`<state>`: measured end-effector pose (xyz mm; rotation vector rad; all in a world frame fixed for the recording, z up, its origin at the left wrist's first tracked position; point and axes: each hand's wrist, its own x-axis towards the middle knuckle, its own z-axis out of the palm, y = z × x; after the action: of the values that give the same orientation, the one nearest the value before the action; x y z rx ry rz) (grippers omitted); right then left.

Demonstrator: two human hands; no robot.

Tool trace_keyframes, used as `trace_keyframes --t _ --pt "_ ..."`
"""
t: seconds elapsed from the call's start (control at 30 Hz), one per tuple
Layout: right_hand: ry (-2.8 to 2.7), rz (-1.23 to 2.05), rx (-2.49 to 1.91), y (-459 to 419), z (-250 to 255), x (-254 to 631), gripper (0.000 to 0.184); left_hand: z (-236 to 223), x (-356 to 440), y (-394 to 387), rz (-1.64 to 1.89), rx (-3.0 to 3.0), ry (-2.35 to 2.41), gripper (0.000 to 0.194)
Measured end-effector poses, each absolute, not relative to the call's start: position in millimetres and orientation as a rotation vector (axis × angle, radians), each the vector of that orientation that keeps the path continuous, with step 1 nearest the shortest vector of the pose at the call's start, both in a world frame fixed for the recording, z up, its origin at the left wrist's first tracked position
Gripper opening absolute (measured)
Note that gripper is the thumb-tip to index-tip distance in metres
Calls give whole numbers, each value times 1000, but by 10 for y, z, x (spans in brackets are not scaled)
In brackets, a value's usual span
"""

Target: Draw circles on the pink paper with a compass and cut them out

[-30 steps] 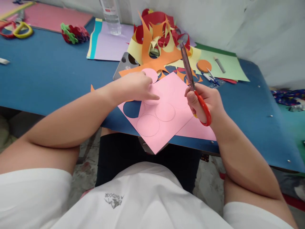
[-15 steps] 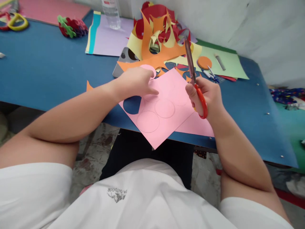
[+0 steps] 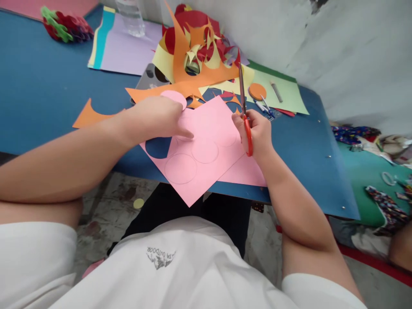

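My right hand [image 3: 257, 131] grips red-handled scissors [image 3: 247, 133], their blades pointing up and away and looking nearly closed. My left hand [image 3: 164, 118] is palm down, fingers curled at the edge of a pink paper circle [image 3: 173, 98], thumb stretched towards the pink sheet. How the fingers hold the circle is partly hidden. Between my hands lies a pink paper sheet [image 3: 206, 128] with drawn circles and a round cut-out at its left. Its near corner sticks out past the table edge. Another pink sheet [image 3: 244, 171] lies partly beneath it.
Paper scraps [image 3: 199, 47] in orange, red and yellow are heaped by the wall. A water bottle [image 3: 131, 17] stands on purple paper [image 3: 128, 51]. Orange circles [image 3: 257, 91], pens [image 3: 265, 105] and green paper [image 3: 289, 94] lie at the right. Ruffled pieces [image 3: 66, 25] lie far left.
The view has swung right, so the table's things sit further left in it. My left hand and the pink circle have shifted slightly left relative to the sheet. The scissors stay in my right hand.
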<state>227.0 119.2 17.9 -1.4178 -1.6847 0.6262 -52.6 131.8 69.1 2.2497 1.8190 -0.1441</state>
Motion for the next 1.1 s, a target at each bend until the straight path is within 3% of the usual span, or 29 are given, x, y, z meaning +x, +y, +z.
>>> trace_keyframes --t 0.23,0.73,0.97,1.1 --pt "-1679 546 -1379 1191 144 2300 64 674 -385 1354 -177 2187 1716 80" --pt "-1485 477 -1636 1425 212 2545 53 601 -375 1318 -82 2233 1650 59" --pt "-1458 531 -1845 1452 359 2703 53 467 -431 1343 241 2184 1498 98" --pt "-1500 752 -1637 1514 209 2699 58 379 -395 1368 407 2073 1399 97"
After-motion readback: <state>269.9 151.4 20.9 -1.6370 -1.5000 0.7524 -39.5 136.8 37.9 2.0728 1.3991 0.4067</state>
